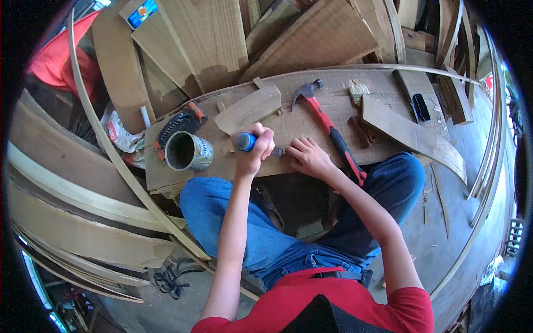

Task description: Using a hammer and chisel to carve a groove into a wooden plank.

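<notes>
My left hand [256, 151] is closed round the handle of a blue-handled chisel [245, 141], held over the plank bench [233, 100]. A short grey bit of metal, seemingly its blade, shows between my two hands. My right hand [312, 158] lies just right of that metal, fingers bent and pressed together near the bench's front edge; anything under them is hidden. Beyond my left hand lies a pale wood block [250, 109] with small pegs sticking out. A claw hammer [327, 125] with a red and black handle rests to the right of my right hand.
An open tin can [191, 152] and an orange-and-black tool [180, 123] sit left. At right lie an angled board [413, 131], a brush [358, 90] and a small black object [420, 107]. Boards [189, 41] lean behind; long bent strips [105, 133] edge the left.
</notes>
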A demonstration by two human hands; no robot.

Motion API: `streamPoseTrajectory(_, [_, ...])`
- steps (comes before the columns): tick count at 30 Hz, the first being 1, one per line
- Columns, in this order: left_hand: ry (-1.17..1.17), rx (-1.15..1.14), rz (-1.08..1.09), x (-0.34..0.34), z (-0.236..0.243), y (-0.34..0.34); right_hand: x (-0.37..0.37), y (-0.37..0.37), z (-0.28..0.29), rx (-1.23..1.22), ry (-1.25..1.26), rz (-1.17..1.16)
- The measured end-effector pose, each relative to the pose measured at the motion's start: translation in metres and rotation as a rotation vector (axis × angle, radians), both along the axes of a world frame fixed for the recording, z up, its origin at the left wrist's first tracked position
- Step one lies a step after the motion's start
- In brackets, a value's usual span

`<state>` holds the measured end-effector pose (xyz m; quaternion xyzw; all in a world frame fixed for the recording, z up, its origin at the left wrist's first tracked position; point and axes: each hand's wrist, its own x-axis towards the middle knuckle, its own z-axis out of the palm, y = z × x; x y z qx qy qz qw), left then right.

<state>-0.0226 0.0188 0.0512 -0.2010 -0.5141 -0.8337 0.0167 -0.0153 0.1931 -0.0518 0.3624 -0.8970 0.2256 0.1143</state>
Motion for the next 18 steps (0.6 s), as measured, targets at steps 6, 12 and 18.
streamPoseTrajectory(6, [0.017,0.082,-0.123,-0.007,-0.002,-0.014,0.000,-0.002,0.003,-0.006,0.031,-0.005])
streamPoseTrajectory(12, [-0.045,-0.037,-0.088,-0.010,0.002,-0.008,0.000,-0.003,0.004,-0.004,0.000,0.013])
streamPoseTrajectory(18, [-0.131,-0.224,0.132,-0.011,0.014,0.023,-0.001,0.000,0.003,0.023,-0.005,0.005])
